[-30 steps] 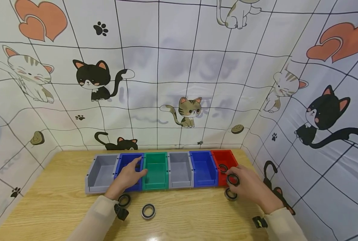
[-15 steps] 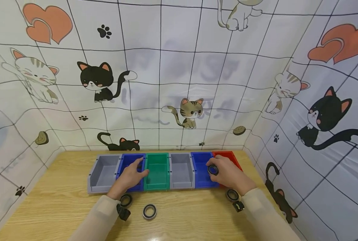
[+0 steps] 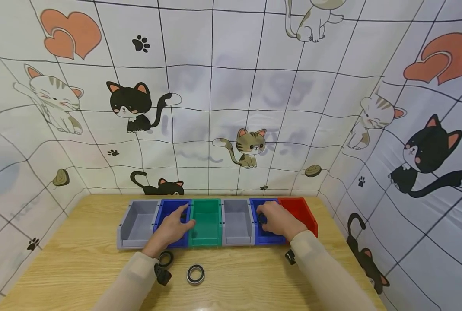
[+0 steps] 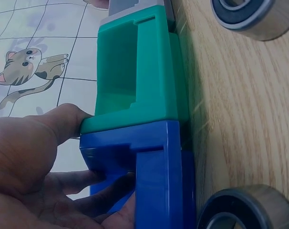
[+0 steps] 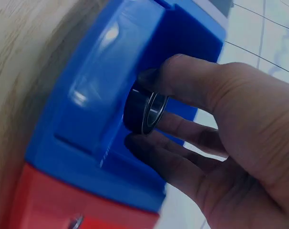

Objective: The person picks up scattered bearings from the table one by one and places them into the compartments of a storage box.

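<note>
My right hand point(image 3: 279, 220) pinches a ball bearing point(image 5: 138, 110) between thumb and fingertips. It hangs tilted inside the right-hand blue bin point(image 3: 269, 238), as the right wrist view shows. At the left-hand blue bin point(image 3: 181, 242), my left hand point(image 3: 170, 229) reaches its fingers inside, spread apart, while the thumb touches the rim of the green bin point(image 3: 206, 224). I see nothing gripped in the left hand, though its fingertips are partly hidden by the bin wall. On the table, one bearing point(image 3: 195, 282) lies flat, and another bearing point(image 3: 172, 260) lies beside my left wrist.
The bins stand in one row against a cat-patterned cloth. A grey bin point(image 3: 139, 220) ends the row on the left, a second grey bin point(image 3: 238, 224) stands mid-row, and a red bin point(image 3: 301, 214) ends it on the right. Wooden table point(image 3: 234, 285) extends in front.
My right hand has moved left from the red bin and down into the right-hand blue bin with the bearing. The left hand stays in place. My sleeve now covers the right-hand table bearing.
</note>
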Demonstrator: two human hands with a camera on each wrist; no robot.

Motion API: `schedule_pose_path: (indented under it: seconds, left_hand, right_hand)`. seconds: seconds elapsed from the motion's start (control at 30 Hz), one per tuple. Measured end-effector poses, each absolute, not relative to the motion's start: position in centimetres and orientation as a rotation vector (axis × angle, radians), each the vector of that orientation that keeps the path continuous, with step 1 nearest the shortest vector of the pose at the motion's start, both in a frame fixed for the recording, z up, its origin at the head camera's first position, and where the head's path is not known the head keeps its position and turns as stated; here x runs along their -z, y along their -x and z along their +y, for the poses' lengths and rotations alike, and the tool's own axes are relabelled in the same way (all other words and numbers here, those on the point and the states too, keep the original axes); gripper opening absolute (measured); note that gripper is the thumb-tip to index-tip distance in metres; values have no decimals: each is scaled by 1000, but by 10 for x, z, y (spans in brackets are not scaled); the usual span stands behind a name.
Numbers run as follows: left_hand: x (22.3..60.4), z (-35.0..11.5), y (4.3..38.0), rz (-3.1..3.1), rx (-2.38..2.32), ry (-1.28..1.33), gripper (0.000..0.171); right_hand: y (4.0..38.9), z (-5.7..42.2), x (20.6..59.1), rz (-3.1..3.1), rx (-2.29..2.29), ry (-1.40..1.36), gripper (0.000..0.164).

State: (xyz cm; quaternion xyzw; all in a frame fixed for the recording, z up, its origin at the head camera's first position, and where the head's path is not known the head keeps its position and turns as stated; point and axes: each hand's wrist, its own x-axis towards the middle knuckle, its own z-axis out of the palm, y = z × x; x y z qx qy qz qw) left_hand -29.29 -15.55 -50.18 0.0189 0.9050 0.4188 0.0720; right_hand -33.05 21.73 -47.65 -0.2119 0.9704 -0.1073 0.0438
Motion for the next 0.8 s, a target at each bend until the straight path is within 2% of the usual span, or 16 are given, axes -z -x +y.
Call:
schedule_pose_path:
  seconds: [0.17,0.4,0.8]
  left_hand:
    - [503,-157,293,2727,-1261,-56,81]
    - [504,-157,293,2735,-1257,-58,81]
    - [504,-157,294,2740,-1245,-62,80]
  right_hand:
    - [340,209,488,2967,283,675,40]
    - [340,208,495,2986,271,683,26]
    - [331,214,486,3008,281,649,43]
